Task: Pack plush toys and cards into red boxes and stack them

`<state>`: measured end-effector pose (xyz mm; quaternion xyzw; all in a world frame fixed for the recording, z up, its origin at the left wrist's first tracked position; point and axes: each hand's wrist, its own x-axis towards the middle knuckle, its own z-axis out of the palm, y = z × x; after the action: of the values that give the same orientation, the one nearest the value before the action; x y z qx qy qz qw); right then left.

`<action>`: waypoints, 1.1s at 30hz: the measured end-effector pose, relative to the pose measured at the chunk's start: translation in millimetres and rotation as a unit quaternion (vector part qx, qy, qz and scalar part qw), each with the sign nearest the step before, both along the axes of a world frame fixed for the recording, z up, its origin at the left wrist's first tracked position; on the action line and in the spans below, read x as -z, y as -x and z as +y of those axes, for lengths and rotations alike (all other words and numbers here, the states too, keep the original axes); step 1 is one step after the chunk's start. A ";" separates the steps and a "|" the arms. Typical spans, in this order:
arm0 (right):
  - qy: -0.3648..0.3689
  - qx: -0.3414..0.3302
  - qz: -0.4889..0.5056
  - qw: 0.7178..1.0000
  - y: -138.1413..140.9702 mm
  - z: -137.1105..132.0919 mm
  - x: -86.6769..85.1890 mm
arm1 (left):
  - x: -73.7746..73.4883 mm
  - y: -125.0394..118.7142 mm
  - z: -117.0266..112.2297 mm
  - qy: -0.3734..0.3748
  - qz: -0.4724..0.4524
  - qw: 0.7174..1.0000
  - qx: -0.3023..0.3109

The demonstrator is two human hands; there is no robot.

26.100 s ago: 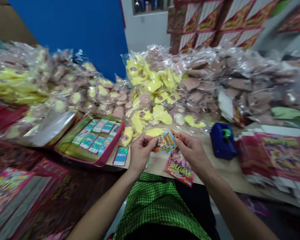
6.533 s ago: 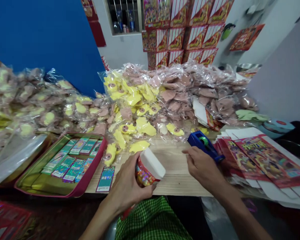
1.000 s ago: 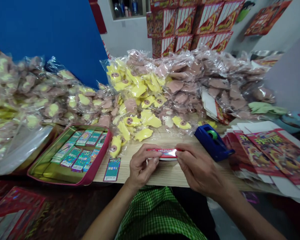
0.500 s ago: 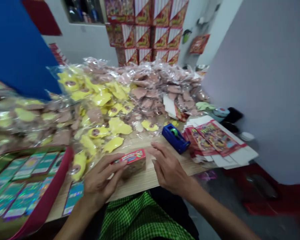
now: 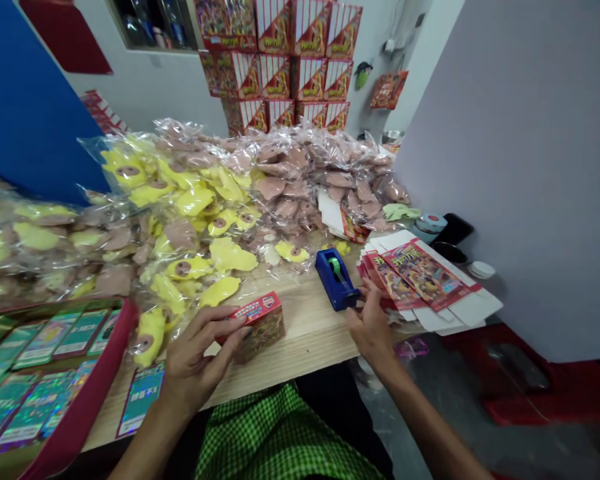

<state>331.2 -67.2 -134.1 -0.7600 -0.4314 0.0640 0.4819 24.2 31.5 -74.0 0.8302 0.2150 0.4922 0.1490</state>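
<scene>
A small red printed box stands on the wooden table in front of me. My left hand holds it, fingers curled round its near and left side. My right hand has reached to the right, to the base of the blue tape dispenser with its green roll. Its fingers are bent and pressed together right beside the dispenser and the edge of the flat red cartons. What they pinch, if anything, is hidden.
Clear bags of yellow and pink soft toys are heaped across the back of the table. A red-rimmed tray of green cards lies at the left, one loose card near the edge. Red boxes are stacked by the far wall.
My right hand left the small box and moved right to the tape dispenser. The left hand stays on the box. My view has turned a little further right.
</scene>
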 end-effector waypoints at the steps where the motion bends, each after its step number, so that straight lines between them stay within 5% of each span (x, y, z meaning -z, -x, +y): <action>1: 0.028 0.015 0.052 0.998 -2.5 0.6 -8.2 | -0.4 0.1 0.2 0.002 0.004 1.000 -0.003; 7: 0.155 0.036 0.268 0.950 -15.3 23.7 -41.5 | -1.5 -0.3 2.7 0.022 0.010 1.000 -0.015; 11: 0.164 0.024 0.371 0.914 -7.9 31.1 -52.0 | -1.9 -0.9 0.2 0.027 0.002 1.000 0.007; 25: 0.154 0.003 0.444 0.883 -12.9 28.1 -71.5 | -2.0 -1.7 -10.4 0.014 -0.011 0.999 0.037; 29: 0.107 -0.015 0.440 0.892 -7.0 16.2 -66.1 | -2.5 0.3 -11.3 0.016 -0.009 0.999 0.044; 33: 0.063 0.001 0.415 0.908 3.1 7.1 -40.5 | -3.7 0.7 -10.2 0.003 -0.001 0.999 0.038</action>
<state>328.1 -60.1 -93.5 -0.6944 -0.1866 0.4002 0.5682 23.6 21.4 -70.4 0.8367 0.1847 0.4865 0.1708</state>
